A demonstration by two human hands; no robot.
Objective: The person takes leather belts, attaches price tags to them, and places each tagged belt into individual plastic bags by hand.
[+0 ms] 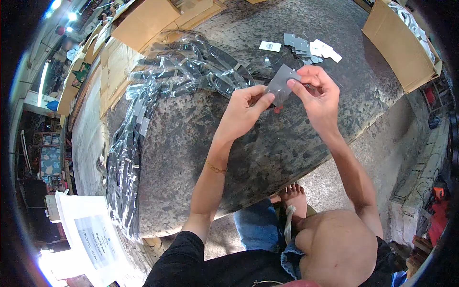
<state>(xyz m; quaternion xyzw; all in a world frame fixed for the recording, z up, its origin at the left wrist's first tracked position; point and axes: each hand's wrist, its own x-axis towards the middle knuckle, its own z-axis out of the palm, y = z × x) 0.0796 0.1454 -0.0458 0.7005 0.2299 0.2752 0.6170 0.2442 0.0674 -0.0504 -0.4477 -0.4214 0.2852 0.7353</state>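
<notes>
Both hands hold a grey card [282, 82] above the dark, mottled work surface [201, 143]. My left hand [246, 109] pinches the card's lower left side between thumb and fingers. At its upper right, my right hand [318, 93] grips the card with thumb and bent fingers. A small red bit [278, 109] shows just below the card. Beyond the hands lie a pile of grey cards [299, 45], some white cards [325, 49] and a single white printed card [270, 46].
Dark strips in clear plastic [181, 67] curve along the far and left parts of the surface. An open cardboard box [401, 45] stands at the far right, with more cardboard [146, 24] at the far left. A printed white sheet [93, 239] is at lower left.
</notes>
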